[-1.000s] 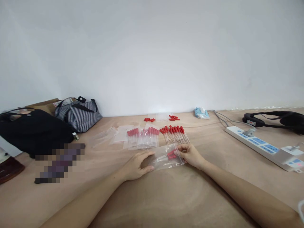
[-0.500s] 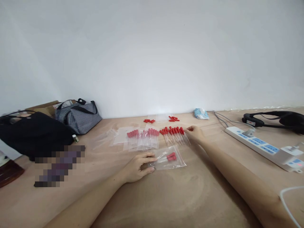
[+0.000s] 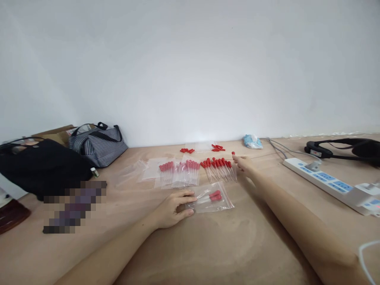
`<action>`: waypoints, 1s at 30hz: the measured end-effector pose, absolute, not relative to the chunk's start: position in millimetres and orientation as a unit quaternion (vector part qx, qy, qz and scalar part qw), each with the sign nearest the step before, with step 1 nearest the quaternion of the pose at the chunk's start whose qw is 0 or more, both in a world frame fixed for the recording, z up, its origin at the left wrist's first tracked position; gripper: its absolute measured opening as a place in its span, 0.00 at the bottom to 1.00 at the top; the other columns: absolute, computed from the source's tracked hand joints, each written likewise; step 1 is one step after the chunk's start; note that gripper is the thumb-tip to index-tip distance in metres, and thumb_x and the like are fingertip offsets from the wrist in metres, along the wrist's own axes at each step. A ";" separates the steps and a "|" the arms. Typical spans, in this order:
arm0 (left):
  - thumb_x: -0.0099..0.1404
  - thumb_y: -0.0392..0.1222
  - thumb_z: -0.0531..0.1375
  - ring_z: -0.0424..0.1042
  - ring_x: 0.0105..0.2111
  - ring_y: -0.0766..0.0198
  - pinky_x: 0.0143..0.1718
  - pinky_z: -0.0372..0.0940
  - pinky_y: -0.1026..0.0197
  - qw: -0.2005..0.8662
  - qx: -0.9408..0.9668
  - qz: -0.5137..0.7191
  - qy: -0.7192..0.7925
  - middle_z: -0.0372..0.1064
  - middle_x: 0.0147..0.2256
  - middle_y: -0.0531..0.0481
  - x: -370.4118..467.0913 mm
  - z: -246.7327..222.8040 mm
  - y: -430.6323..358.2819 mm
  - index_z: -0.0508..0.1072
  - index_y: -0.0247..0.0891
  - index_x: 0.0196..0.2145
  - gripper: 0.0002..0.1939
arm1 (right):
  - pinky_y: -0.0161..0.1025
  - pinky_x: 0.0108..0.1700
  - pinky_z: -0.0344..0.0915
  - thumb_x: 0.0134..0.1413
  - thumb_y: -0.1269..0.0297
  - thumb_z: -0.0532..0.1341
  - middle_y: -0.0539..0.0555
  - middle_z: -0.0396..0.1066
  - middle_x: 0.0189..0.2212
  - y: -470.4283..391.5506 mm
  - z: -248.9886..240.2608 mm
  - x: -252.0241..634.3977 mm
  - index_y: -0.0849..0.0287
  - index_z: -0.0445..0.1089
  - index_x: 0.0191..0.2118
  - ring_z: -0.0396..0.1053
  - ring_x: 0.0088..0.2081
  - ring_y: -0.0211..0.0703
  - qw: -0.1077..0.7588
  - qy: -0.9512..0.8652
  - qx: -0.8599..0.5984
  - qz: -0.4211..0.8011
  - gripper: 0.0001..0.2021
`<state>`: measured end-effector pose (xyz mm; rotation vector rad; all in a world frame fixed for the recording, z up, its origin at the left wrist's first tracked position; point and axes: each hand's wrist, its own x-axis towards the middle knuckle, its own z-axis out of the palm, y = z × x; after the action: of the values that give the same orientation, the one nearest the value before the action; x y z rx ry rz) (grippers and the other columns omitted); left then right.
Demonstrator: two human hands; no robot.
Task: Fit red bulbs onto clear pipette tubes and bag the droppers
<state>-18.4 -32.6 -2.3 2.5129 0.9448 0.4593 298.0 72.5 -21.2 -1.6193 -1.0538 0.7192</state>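
Head camera is looking down at a wooden counter [image 3: 208,245] by a white wall. Far to the left, a black bag [image 3: 44,166] and a striped bag [image 3: 97,144] are sitting. Next come some empty clear bags [image 3: 139,170], then filled bags [image 3: 179,172] with red-topped droppers inside, so that part looks done.

The left hand [image 3: 175,208] is lying flat with fingers loosely spread, pressing down the edge of a small clear bag [image 3: 212,198]. That bag is resting on the counter just in front of the person, and only a few droppers are showing inside it, so I think it is only partly filled.

Behind it, a row of loose droppers [image 3: 218,168] is waiting, thin clear tubes with red rubber tops. The right hand [image 3: 243,164] is pinching one dropper [image 3: 233,158] at the row's right end, lifting it up. Many are left to pack.

A white power strip [image 3: 326,184] is lying far to the right.
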 end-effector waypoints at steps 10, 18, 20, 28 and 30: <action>0.59 0.45 0.56 0.60 0.51 0.57 0.52 0.56 0.53 0.199 0.906 0.165 0.334 0.61 0.52 0.47 -18.3 -1.8 -32.2 0.68 0.43 0.48 0.18 | 0.31 0.21 0.60 0.37 0.52 0.62 0.44 0.65 0.21 -10.4 -21.9 294.8 0.55 0.56 0.42 0.62 0.19 0.32 0.685 -0.385 -0.495 0.371 0.24; 0.60 0.45 0.55 0.61 0.51 0.58 0.52 0.57 0.54 0.195 0.909 0.161 0.331 0.61 0.51 0.48 -17.7 0.9 -32.1 0.68 0.44 0.47 0.17 | 0.35 0.26 0.65 0.36 0.57 0.64 0.43 0.65 0.20 -25.6 -27.8 263.6 0.54 0.55 0.40 0.67 0.21 0.35 0.686 -0.344 -0.461 0.446 0.23; 0.60 0.46 0.55 0.60 0.51 0.58 0.52 0.56 0.54 0.193 0.910 0.157 0.332 0.61 0.52 0.49 -18.1 0.8 -31.9 0.67 0.45 0.48 0.17 | 0.36 0.28 0.66 0.37 0.57 0.63 0.44 0.65 0.21 -26.7 -26.3 255.4 0.54 0.56 0.38 0.67 0.22 0.36 0.680 -0.335 -0.450 0.472 0.21; 0.60 0.49 0.55 0.59 0.52 0.56 0.53 0.55 0.52 0.182 0.900 0.158 0.363 0.58 0.54 0.47 -20.5 -0.2 -33.4 0.59 0.43 0.54 0.25 | 0.28 0.17 0.53 0.36 0.57 0.65 0.43 0.62 0.16 -39.7 -21.4 239.4 0.61 0.64 0.31 0.56 0.14 0.27 0.543 -0.460 -0.467 0.526 0.16; 0.60 0.49 0.55 0.59 0.52 0.56 0.53 0.55 0.52 0.184 0.899 0.160 0.363 0.58 0.54 0.47 -20.6 -0.4 -33.5 0.59 0.43 0.54 0.24 | 0.27 0.15 0.50 0.33 0.57 0.66 0.44 0.64 0.19 -39.9 -21.5 238.7 0.61 0.64 0.32 0.54 0.14 0.26 0.522 -0.476 -0.463 0.535 0.18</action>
<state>-20.6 -33.5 -0.4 2.5364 1.0230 0.4525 238.7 -39.9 -21.5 -1.1095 -1.1405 1.2808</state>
